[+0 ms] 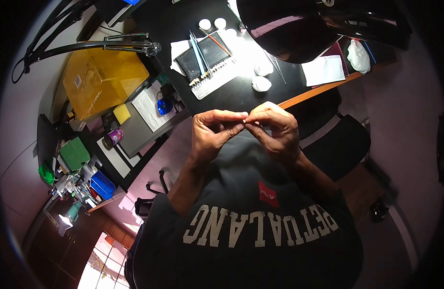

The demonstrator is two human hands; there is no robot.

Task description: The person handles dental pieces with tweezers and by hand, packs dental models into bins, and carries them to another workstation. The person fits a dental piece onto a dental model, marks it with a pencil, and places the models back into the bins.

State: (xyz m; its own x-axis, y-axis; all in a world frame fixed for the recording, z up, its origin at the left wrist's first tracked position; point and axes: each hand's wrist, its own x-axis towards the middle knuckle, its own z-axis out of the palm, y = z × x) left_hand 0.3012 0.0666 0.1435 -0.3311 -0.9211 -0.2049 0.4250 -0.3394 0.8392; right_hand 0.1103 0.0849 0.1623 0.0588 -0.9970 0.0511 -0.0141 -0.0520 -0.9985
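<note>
My left hand (207, 131) and my right hand (276, 127) meet in front of my chest, fingertips against fingertips. Pinched between them is a tiny cream-coloured piece (244, 121), mostly covered by the fingers and too small to name surely. Both hands are closed, thumb against forefinger. Beyond them on the black desk lies a dark palette slab (202, 57) on white paper, with several thin brushes (199, 52) across it. A white holder strip (215, 83) with a row of small tooth-like tabs stands along its near side.
White round jars (261, 84) stand near the desk's front edge. Metal tweezers (278, 69) and a folded white cloth (324, 71) lie to the right. A dark lamp-like shade (294, 29) hangs overhead. At left are a yellow box-shaped cover (104, 79) and a jointed lamp arm (130, 44).
</note>
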